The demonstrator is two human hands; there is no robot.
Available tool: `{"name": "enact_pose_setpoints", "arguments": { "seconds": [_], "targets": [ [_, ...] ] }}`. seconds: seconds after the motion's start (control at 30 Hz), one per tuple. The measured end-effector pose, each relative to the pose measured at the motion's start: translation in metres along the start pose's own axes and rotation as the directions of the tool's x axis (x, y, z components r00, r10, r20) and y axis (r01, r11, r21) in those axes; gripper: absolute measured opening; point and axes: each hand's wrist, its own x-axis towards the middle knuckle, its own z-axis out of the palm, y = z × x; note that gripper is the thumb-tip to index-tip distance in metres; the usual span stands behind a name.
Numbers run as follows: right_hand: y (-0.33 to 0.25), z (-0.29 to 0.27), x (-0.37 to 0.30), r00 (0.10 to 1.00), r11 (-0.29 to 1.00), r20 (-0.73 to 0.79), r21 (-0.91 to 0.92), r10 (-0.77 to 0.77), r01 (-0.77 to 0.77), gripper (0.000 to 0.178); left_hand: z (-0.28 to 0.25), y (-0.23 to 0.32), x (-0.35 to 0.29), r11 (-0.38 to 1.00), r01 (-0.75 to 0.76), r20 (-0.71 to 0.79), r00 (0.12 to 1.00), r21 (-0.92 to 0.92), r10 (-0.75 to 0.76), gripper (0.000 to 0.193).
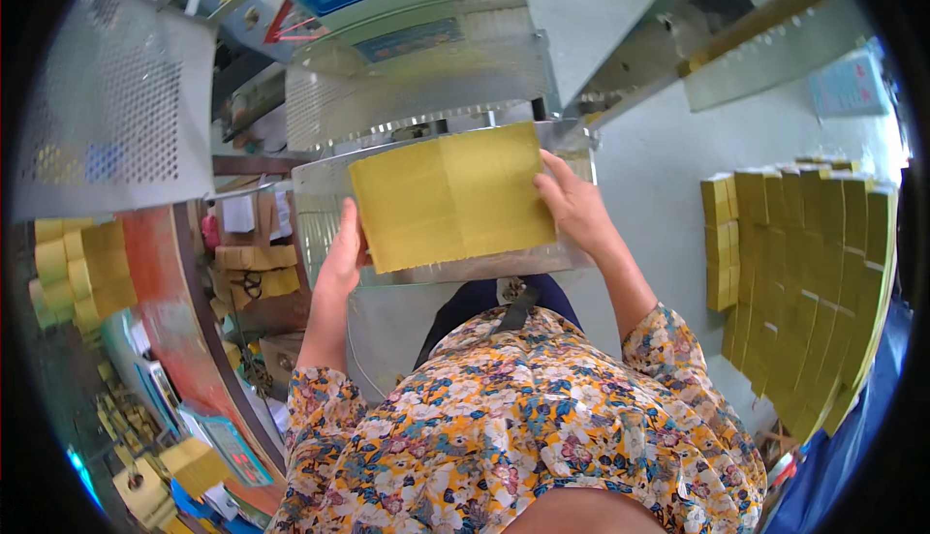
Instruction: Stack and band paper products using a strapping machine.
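Between my two hands is a wide yellow paper stack [407, 205], with a faint seam down its middle where the shade changes. My left hand [339, 251] presses its left edge, thumb up along the side. At the right edge, my right hand [578, 207] grips with thumb and fingers; some fingertips are hidden behind the stack. Beneath the stack lies a metal machine table [484, 266], mostly covered by it. Just beyond stands a clear perforated guard [407, 79] on the machine.
Many yellow paper blocks [804, 263] are piled on the right, beside a blue sheet [862, 437]. A red-topped bench [184, 292] runs along the left, near black-handled scissors [252, 285] on a shelf. A perforated panel [126, 98] rises at the upper left, a metal beam [678, 40] at the upper right.
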Motion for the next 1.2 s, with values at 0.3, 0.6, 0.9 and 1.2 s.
{"name": "enact_pose_setpoints", "arguments": {
  "seconds": [0.3, 0.6, 0.9, 1.2],
  "targets": [
    [0.03, 0.021, -0.004, 0.989, 0.918, -0.147, 0.388, -0.028, 0.084, 0.041, 0.01, -0.04, 0.026, 0.923, -0.362, -0.095, 0.931, -0.13, 0.351, 0.061],
    [0.011, 0.067, -0.002, 0.993, 0.596, -0.121, 0.798, 0.01, 0.091, 0.07, 0.053, -0.037, 0.028, 0.792, -0.3, -0.054, 0.945, -0.531, 0.322, 0.063],
    [-0.026, 0.05, 0.059, 0.978, 0.503, -0.199, 0.84, -0.065, 0.204, 0.068, 0.03, 0.016, 0.097, 0.8, -0.423, 0.039, 0.875, -0.427, 0.483, 0.063],
    [-0.004, 0.051, 0.091, 0.987, 0.547, -0.162, 0.828, 0.016, 0.127, 0.064, 0.044, 0.059, 0.099, 0.805, -0.438, 0.049, 0.867, -0.4, 0.495, 0.074]
  ]
}}
